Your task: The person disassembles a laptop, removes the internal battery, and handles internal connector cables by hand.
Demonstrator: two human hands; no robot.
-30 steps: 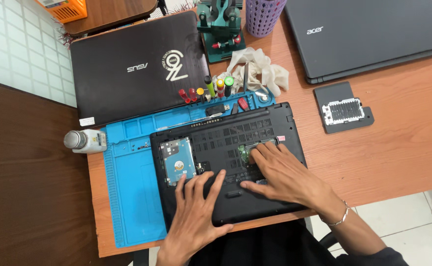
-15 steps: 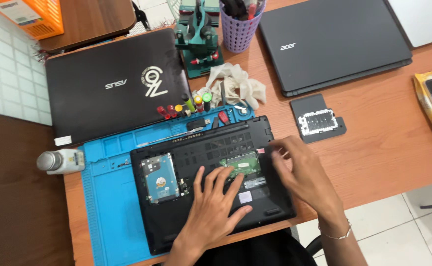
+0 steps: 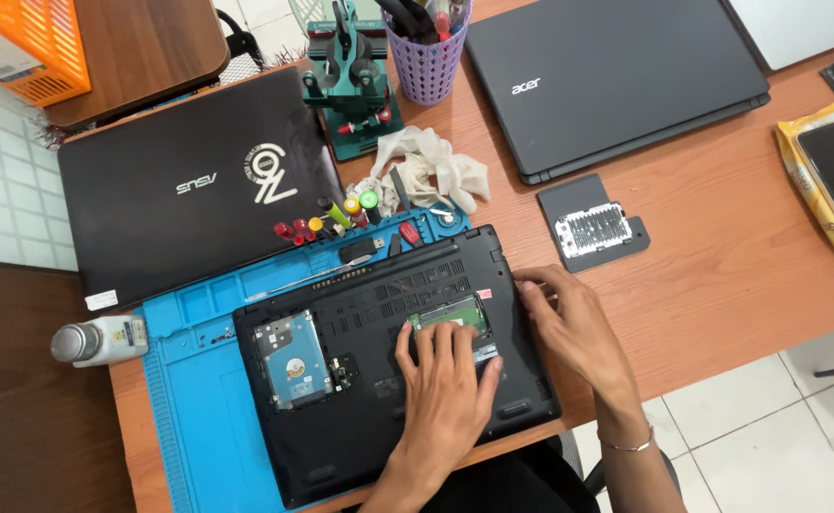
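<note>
At the far left a small grey-capped bottle (image 3: 99,340) lies on its side at the desk's edge, touching the blue work mat (image 3: 189,399). Behind it rests a closed black laptop (image 3: 184,185) with a row of coloured screwdrivers (image 3: 327,220) at its right edge. On the mat sits the upturned black laptop (image 3: 388,380), its bottom cover open over 1 silver hard drive (image 3: 292,359) at the left and a green memory module (image 3: 448,315) nearer the middle. Your left hand (image 3: 447,385) lies flat on that base, fingers spread, fingertips just below the module, gripping nothing. Your right hand (image 3: 569,328) rests on the laptop's right edge, fingers curled against the rim; you hold nothing loose there. Further right lie a small black cover panel (image 3: 593,223) and a second closed laptop (image 3: 612,81) behind it.
</note>
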